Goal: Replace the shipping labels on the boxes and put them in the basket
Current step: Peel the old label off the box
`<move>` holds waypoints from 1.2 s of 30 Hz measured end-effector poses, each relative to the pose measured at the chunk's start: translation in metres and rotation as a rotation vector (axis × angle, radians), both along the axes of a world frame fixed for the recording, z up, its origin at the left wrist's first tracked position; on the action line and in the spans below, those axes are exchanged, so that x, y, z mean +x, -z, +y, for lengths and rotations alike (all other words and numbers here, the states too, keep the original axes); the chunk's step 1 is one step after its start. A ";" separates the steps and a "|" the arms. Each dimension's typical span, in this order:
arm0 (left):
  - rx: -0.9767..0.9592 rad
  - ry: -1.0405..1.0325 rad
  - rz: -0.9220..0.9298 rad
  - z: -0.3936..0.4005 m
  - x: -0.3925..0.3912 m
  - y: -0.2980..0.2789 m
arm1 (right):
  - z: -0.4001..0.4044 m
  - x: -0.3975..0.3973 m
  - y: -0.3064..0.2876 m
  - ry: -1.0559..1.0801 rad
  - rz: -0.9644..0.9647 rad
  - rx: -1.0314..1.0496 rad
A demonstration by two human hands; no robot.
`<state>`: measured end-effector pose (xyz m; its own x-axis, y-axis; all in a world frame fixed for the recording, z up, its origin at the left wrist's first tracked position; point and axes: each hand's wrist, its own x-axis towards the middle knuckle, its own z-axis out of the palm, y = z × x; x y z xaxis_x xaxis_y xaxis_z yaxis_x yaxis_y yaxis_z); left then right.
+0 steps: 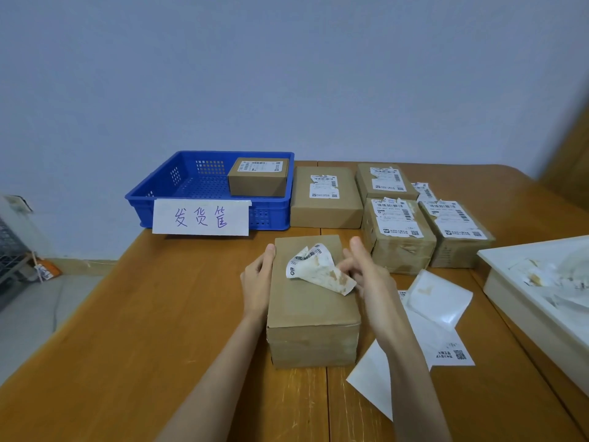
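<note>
A: Old label [320, 269] peeling off the box [310, 301] mid-bench; right hand [366, 272] pinches it, left hand [258, 282] steadies the box.

B: Next I'd expect a fresh label, then the basket [204, 186].

Two bare forearms reach into view from the bottom edge, each ending in a bare hand: the left hand [257, 282] and the right hand [366, 272]. No sleeve shows on either arm as far as the lower edge of the picture, and neither hand wears a glove. The wrists and fingers carry no watch, bracelet or ring that can be seen, and the fingernails look short and unpainted
</note>
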<state>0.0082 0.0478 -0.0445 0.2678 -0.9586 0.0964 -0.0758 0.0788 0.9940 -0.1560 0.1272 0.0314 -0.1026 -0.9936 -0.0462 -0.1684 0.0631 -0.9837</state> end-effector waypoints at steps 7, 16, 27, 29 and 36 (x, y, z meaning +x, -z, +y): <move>-0.005 -0.002 0.005 0.001 -0.001 -0.001 | 0.006 0.004 0.001 -0.120 0.427 -0.086; 0.007 -0.013 -0.024 -0.001 -0.001 0.003 | 0.000 0.010 0.006 0.115 0.533 -0.162; 0.005 -0.018 -0.017 0.000 -0.001 0.001 | -0.010 0.010 0.011 0.197 0.474 -0.217; -0.005 0.011 0.017 0.000 0.000 0.002 | -0.013 0.010 0.013 0.226 0.457 -0.210; 0.023 0.023 0.009 0.003 -0.002 -0.004 | -0.025 -0.009 0.013 0.307 0.121 -0.142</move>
<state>0.0064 0.0511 -0.0407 0.2469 -0.9664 0.0719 -0.0651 0.0575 0.9962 -0.1648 0.1026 0.0179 -0.3940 -0.9111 0.1211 -0.2786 -0.0072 -0.9604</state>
